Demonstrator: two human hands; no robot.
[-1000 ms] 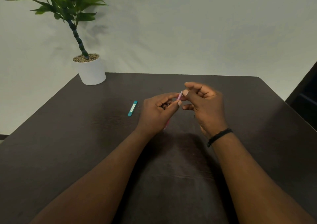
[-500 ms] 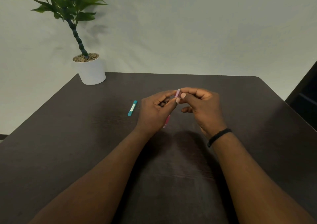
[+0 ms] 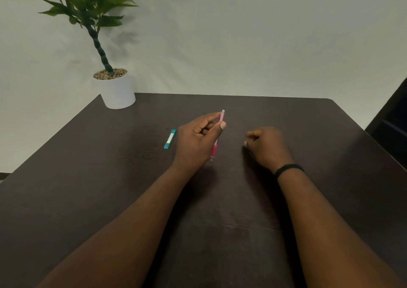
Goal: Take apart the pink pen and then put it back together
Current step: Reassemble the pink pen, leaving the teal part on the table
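The pink pen (image 3: 214,150) is pinched between the thumb and fingers of my left hand (image 3: 198,140). It stands nearly upright above the dark table (image 3: 220,210), its pale top end pointing away from me and its darker pink grip and tip pointing down. My right hand (image 3: 267,147) hovers a hand's width to the right of the pen and does not touch it. Its fingers are curled closed. I see nothing between them, but the palm side is hidden.
A small teal tube-like item (image 3: 170,139) lies on the table just left of my left hand. A white pot with a green plant (image 3: 117,89) stands at the far left corner. A dark chair (image 3: 392,120) is at the right edge.
My right hand has let go of the pen's top end and drawn away to the right. My left hand keeps the pen, now held more upright.
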